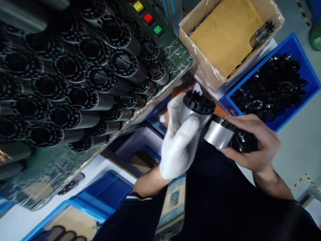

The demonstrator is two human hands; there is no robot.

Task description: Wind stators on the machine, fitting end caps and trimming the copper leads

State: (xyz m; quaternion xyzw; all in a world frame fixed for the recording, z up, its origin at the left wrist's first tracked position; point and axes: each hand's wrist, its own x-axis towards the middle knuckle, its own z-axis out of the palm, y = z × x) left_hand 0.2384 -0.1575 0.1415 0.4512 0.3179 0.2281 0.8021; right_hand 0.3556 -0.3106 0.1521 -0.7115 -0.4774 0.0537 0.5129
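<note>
My left hand (179,144), in a white glove, is wrapped round a silver metal cylinder with a black slotted ring (199,103) in its top end. Close to its right, my bare right hand (260,142) grips a shorter silver metal sleeve (218,134) that also has a black toothed rim. Dark glossy black parts (244,140) sit in the palm of that same hand, partly hidden by the fingers; their exact shape and number cannot be made out. The two metal pieces are side by side, and I cannot tell whether they touch.
Many similar metal cylinders (100,80) stand on a green worktable (47,180) at left, near coloured buttons (147,18). A plastic-lined carton (210,72) and a blue bin (298,112) of black rings lie at upper right. A blue tray (100,197) is below the table edge.
</note>
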